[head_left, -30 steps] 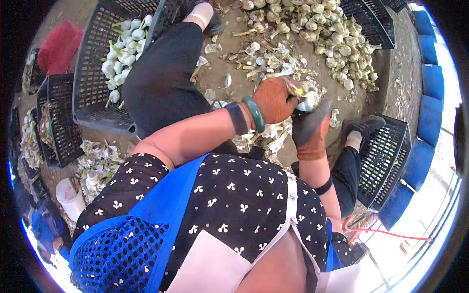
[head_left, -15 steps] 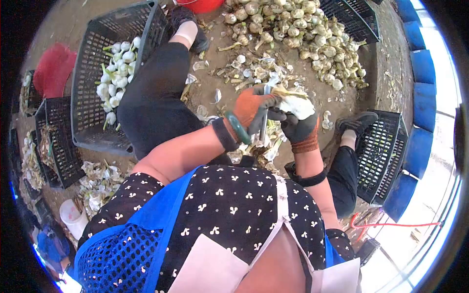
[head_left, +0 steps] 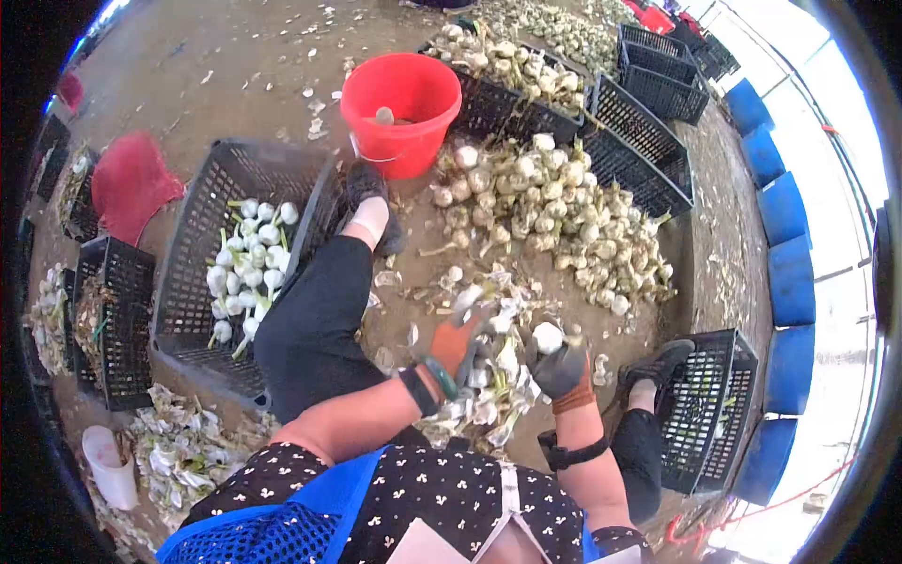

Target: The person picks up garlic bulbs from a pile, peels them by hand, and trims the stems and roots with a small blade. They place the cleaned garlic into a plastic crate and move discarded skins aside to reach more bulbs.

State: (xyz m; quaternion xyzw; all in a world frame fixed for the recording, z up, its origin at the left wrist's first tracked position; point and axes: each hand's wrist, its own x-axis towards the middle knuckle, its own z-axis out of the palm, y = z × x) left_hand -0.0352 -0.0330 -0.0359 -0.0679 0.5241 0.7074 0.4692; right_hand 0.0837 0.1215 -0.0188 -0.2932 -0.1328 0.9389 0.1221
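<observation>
My right hand (head_left: 564,368), in a dark-palmed orange glove, is closed around a white garlic bulb (head_left: 547,338). To its left is my left hand (head_left: 458,346), gloved the same way, with a green bangle at the wrist. Its fingers are curled and smeared by motion, and a pale blurred thing (head_left: 467,299) shows at their upper edge; I cannot make out what it is. Loose peels and stalks (head_left: 493,399) lie on the ground beneath and between my hands. A heap of unpeeled garlic (head_left: 554,211) spreads beyond them.
A black crate (head_left: 178,291) with white bulbs stands left of my leg. Beyond my foot is a red bucket (head_left: 399,117). Another crate (head_left: 709,409) is at the right. More crates, one piled with garlic (head_left: 517,70), stand behind the heap. A white container (head_left: 110,467) is lower left.
The view has tilted up, bringing the whole red bucket into sight. My hands have moved apart. The metal tool seen in my left hand earlier is no longer distinct, and the bulb's stalk no longer shows.
</observation>
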